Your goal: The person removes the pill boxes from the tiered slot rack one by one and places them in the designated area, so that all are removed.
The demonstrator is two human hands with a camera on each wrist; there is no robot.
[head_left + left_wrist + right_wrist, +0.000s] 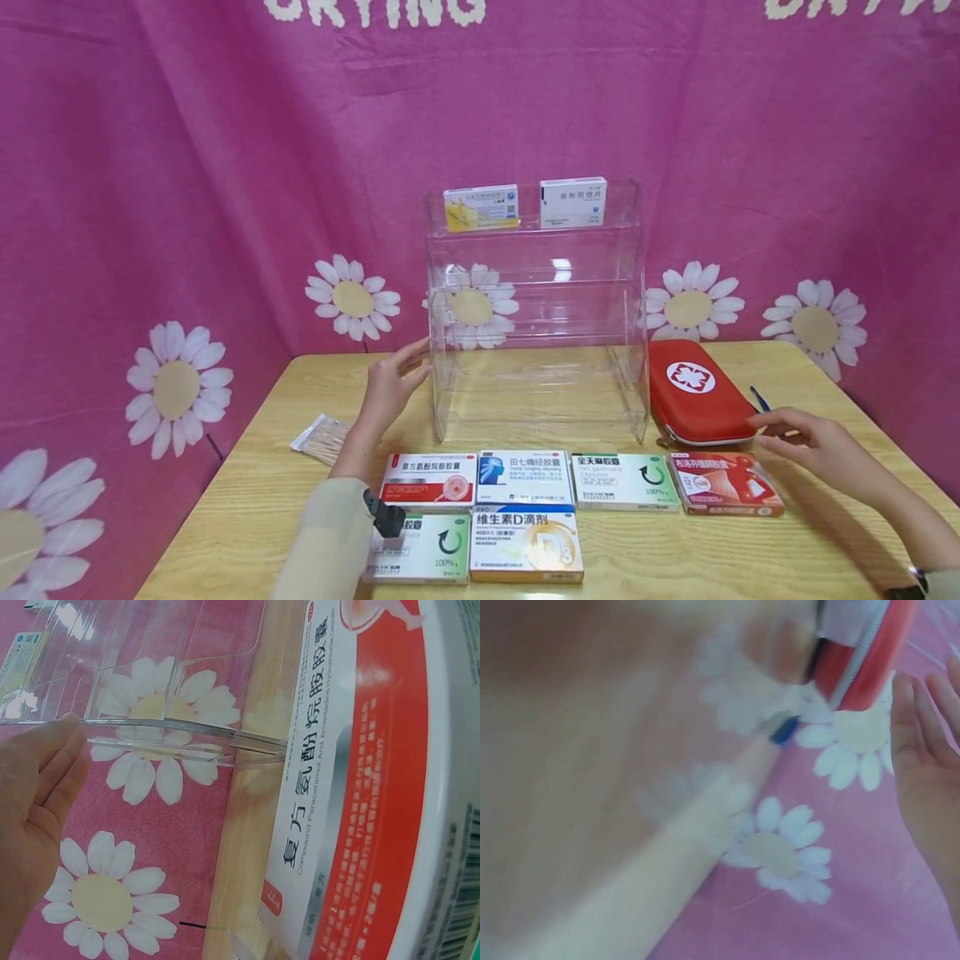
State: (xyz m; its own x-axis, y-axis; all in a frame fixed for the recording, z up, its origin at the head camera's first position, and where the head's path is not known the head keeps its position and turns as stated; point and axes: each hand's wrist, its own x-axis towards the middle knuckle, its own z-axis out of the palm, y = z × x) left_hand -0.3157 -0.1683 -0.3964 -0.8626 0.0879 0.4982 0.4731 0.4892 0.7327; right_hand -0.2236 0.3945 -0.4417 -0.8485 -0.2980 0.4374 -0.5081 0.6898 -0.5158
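At the clear acrylic tiered rack's (538, 337) left side, the left hand (393, 382) touches its edge, fingers extended, gripping nothing. The right hand (813, 443), relaxed and unladen, is beside the red zippered case (708, 404); bare pale-wood tabletop (810, 387) extends behind it.

Magenta cloth backdrop (225, 150) — creased, white daisies (352, 298), pale lettering (393, 12) along the top, wood-grain table (247, 508)

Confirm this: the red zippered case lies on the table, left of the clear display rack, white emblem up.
No: the head view shows the red zippered case right of the clear display rack. It does lie on the table, white emblem up.
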